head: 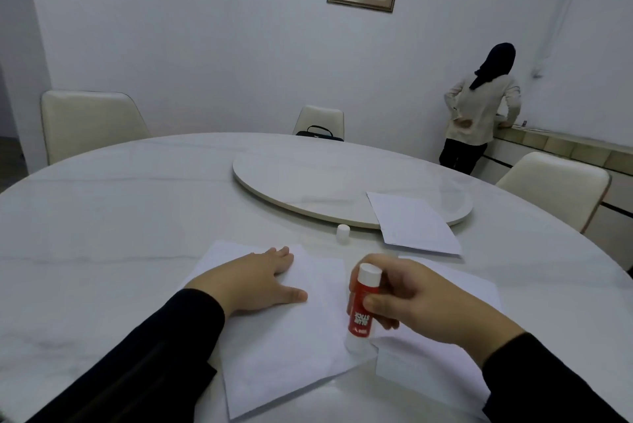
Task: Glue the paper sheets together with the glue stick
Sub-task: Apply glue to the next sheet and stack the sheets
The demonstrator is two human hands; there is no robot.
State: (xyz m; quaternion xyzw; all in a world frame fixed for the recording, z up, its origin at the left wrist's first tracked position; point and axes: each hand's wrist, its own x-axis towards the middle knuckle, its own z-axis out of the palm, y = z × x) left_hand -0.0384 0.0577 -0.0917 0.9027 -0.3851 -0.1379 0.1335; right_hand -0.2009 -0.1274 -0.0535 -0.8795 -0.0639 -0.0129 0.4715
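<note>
Two hands busy: our left hand [263,280] presses flat, fingers spread, on the flimsy paper sheet [284,337] on the worktop; right hand [414,299] fingers pinch the light, rigid glue stick [363,306] mid-barrel, tip down at the sheet's edge.

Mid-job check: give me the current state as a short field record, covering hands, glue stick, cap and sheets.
left hand: flat, fingers straight, pressing the near paper sheet
right hand: grips the glue stick
glue stick: inverted, lower end on the near paper sheet's right edge, uncapped
cap: white, standing on the table, beyond the sheet
second sheet: under the right hand, partly hidden
spare sheets: far right, overlapping the turntable rim
glue on paper: cannot tell
</note>
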